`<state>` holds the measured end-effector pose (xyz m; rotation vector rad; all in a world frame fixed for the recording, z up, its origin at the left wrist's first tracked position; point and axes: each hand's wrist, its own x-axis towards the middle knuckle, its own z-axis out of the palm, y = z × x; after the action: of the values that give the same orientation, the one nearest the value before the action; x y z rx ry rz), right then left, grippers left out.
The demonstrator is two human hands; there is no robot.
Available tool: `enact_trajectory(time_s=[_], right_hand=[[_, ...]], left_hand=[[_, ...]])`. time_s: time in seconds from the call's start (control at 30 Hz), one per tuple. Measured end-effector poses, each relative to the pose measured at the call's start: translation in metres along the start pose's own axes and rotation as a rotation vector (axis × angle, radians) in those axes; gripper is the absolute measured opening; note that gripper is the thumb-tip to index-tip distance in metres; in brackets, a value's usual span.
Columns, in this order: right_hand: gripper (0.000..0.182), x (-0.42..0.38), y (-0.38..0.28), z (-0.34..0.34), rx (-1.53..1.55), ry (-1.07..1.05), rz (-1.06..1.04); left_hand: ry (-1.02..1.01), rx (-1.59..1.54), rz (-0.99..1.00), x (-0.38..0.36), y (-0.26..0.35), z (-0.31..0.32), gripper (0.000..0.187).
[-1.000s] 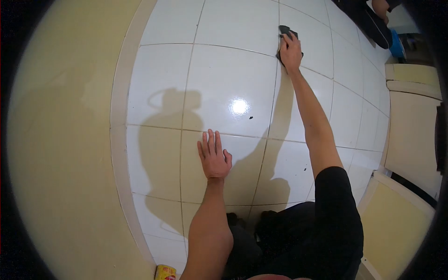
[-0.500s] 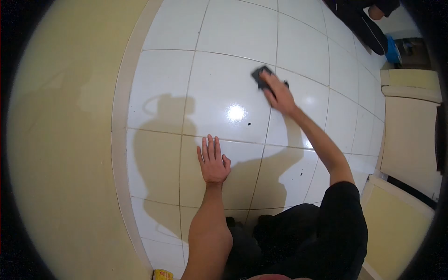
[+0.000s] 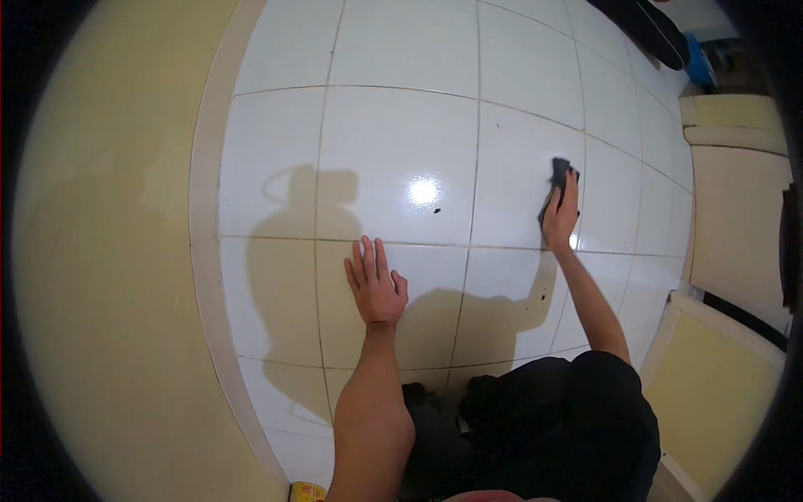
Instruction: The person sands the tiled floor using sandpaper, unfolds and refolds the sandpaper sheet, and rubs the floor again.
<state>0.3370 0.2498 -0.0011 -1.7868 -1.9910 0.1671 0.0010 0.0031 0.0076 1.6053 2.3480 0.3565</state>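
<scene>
My left hand (image 3: 376, 289) lies flat on the white tiled floor (image 3: 401, 134), fingers stretched out, holding nothing. Out to the right, my right hand (image 3: 562, 216) presses a dark cloth (image 3: 560, 171) against the tiles. Parts of the cloth stick out beyond the fingertips and beside the palm; the rest is hidden under the hand. A small black speck (image 3: 437, 211) sits on the tile between my hands, and another black bit (image 3: 543, 297) lies below my right hand.
A yellowish wall (image 3: 109, 251) runs along the left. At the top right are another person's dark-clothed leg (image 3: 648, 29) and a blue container (image 3: 699, 63). Pale door-like panels (image 3: 719, 385) stand at the right. A yellow can-like object (image 3: 307, 492) shows at the bottom left.
My right hand has swept the cloth to the right and nearer to me. My left hand stays flat on the floor. The view has shifted slightly, and less of the other person shows.
</scene>
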Motion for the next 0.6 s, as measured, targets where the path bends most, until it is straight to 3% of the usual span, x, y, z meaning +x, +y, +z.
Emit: enact_trajectory(time_s=[0.07, 0.27, 0.33, 0.4, 0.53, 0.57, 0.6], right_hand=[[0.048, 0.036, 0.02, 0.008, -0.034, 0.071, 0.08], [0.058, 0.117, 0.059, 0.033, 0.015, 0.078, -0.008], [0.061, 0.145, 0.052, 0.041, 0.133, 0.089, 0.158], [0.059, 0.174, 0.06, 0.061, 0.03, 0.12, 0.177], [0.057, 0.239, 0.067, 0.093, 0.265, 0.032, 0.185], [0.058, 0.259, 0.075, 0.109, 0.239, 0.028, 0.068], [0.057, 0.265, 0.043, 0.104, 0.289, -0.061, 0.131]], left_hand=[[0.004, 0.002, 0.002, -0.001, 0.001, 0.001, 0.075], [0.0, 0.01, -0.003, 0.0, 0.003, -0.001, 0.075], [-0.009, 0.003, -0.013, 0.001, 0.0, -0.002, 0.075], [-0.024, 0.003, -0.007, 0.0, 0.0, -0.001, 0.075], [-0.013, 0.017, -0.004, 0.0, 0.0, 0.0, 0.073], [-0.007, 0.022, -0.004, 0.0, -0.001, 0.0, 0.074], [-0.002, 0.025, -0.007, 0.0, -0.001, 0.001, 0.074]])
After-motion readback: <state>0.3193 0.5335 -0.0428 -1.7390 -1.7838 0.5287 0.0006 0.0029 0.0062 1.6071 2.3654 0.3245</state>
